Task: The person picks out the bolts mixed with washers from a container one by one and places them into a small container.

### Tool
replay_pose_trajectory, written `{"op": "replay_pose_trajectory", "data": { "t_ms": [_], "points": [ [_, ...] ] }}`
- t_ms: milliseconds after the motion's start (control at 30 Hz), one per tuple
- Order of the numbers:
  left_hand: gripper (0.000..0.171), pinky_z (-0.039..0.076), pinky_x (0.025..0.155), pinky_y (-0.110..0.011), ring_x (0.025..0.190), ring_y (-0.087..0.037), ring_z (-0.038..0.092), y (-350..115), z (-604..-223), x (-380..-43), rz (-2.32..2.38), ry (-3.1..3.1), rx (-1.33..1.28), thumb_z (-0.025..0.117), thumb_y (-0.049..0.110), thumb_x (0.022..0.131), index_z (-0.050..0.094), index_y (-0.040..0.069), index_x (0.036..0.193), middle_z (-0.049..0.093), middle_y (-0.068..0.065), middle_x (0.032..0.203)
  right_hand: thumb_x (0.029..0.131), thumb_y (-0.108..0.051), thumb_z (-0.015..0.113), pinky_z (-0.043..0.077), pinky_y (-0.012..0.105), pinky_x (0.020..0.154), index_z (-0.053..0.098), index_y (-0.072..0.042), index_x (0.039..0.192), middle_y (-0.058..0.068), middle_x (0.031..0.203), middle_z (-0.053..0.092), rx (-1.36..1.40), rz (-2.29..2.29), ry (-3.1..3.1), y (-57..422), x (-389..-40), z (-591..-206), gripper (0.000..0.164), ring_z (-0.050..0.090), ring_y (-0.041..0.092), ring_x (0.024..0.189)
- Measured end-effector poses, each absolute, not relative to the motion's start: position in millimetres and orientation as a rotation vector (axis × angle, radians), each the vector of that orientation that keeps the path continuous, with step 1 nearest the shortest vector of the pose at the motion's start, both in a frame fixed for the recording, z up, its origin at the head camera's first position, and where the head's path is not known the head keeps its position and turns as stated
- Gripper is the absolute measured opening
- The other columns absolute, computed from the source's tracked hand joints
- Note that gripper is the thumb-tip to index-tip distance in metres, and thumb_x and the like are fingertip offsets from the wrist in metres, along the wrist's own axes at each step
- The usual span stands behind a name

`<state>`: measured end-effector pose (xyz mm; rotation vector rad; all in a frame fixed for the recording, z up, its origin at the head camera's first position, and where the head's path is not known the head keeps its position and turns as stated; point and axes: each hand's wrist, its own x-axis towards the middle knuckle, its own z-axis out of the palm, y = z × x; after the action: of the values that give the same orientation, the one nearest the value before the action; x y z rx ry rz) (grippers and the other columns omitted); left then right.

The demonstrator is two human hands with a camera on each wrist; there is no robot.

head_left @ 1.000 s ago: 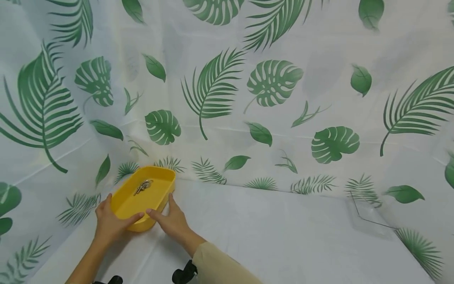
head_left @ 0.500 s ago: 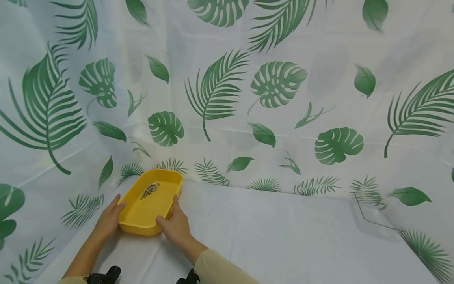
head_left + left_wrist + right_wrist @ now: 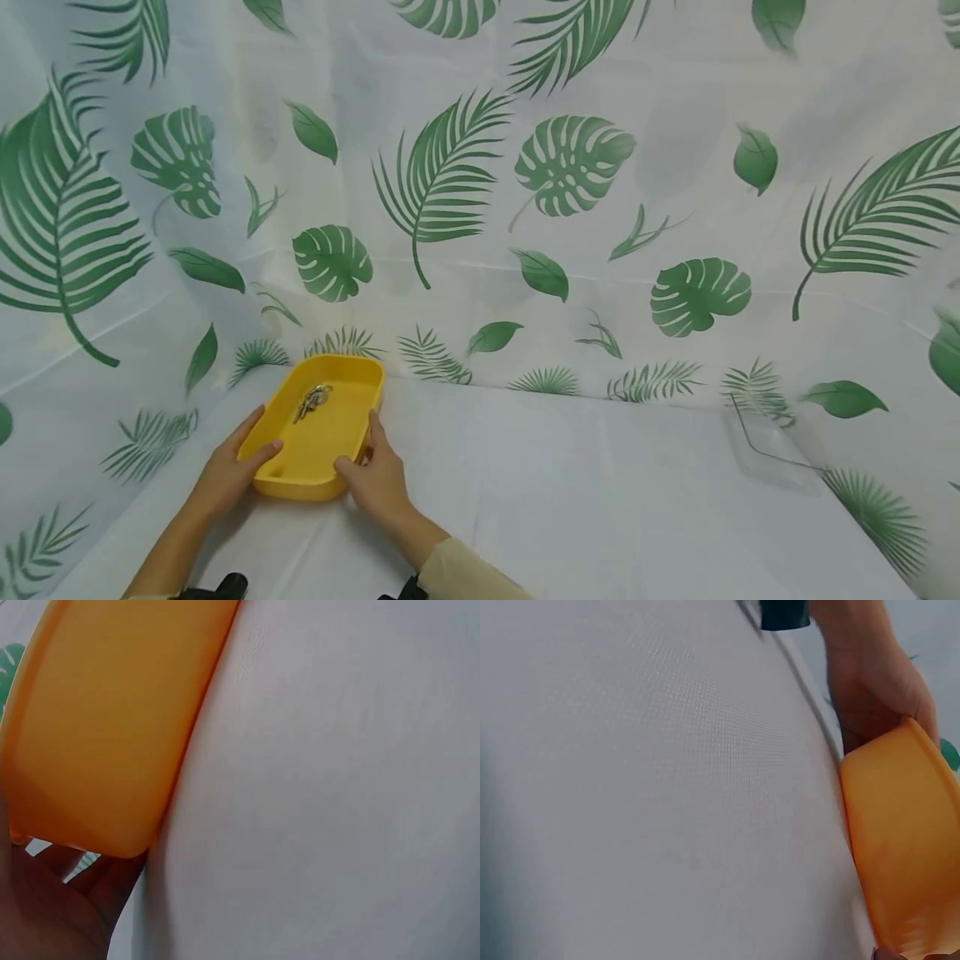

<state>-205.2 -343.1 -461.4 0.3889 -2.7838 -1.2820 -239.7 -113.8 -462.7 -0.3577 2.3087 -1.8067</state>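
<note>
A yellow plastic tray [image 3: 337, 433] with rounded corners and low walls sits at the back left of the white-covered table, long side running away from me. Inside, toward its left, lies a small bunch of keys [image 3: 312, 402]. My left hand [image 3: 221, 479] grips the tray's left near side, its thumb reaching over the rim and fingers outside the wall. Opposite it, my right hand [image 3: 384, 479] holds the right near side, thumb at the near corner and fingers along the outer wall. The left wrist view shows the tray wall [image 3: 112, 735] close to the table cloth.
A white curtain [image 3: 465, 333] printed with green leaves hangs behind and to the left, close to the tray's far end. White cloth [image 3: 570, 483] covers the table. A clear object with a dark bent edge [image 3: 776, 457] lies at the table's right back corner.
The tray has turned slightly, its near end shifting right, with both hands on it. My left thumb drew back to the rim, then came over it again. The keys stay inside.
</note>
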Motion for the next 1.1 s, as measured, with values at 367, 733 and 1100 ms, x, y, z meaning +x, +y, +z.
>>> {"op": "replay_pose_trajectory", "data": {
  "t_ms": [367,733,1100],
  "points": [
    [0.089,0.030,0.119,-0.063,0.149,-0.051,0.027,-307.2,-452.2,-210.9,-1.195,-2.865,0.207,0.061,0.046,0.097,0.016,0.007,0.162,0.024,-0.027,0.163,0.084,-0.028,0.061,0.050,0.047,0.110,0.024,-0.024,0.162,-0.002,0.164,0.038,-0.330,-1.795,2.322,-64.1,-241.5,-464.8,0.087,0.053,0.029,0.139],
    [0.090,0.025,0.122,-0.061,0.154,-0.045,0.021,-270.6,-456.8,-218.5,-1.379,-2.831,0.115,0.063,0.044,0.094,0.014,0.015,0.164,0.018,-0.020,0.168,0.085,-0.025,0.059,0.048,0.047,0.112,0.022,-0.024,0.163,0.001,0.166,0.034,-0.294,-1.807,2.330,-22.7,-238.5,-462.3,0.086,0.046,0.031,0.145],
    [0.096,0.030,0.123,-0.056,0.155,-0.039,0.024,-222.9,-456.8,-229.6,-1.472,-2.802,0.041,0.070,0.042,0.090,0.015,0.014,0.164,0.021,-0.017,0.169,0.085,-0.023,0.058,0.049,0.046,0.111,0.020,-0.029,0.163,0.001,0.167,0.031,-0.264,-1.815,2.342,27.7,-243.4,-466.7,0.087,0.044,0.030,0.147]
  ]
}}
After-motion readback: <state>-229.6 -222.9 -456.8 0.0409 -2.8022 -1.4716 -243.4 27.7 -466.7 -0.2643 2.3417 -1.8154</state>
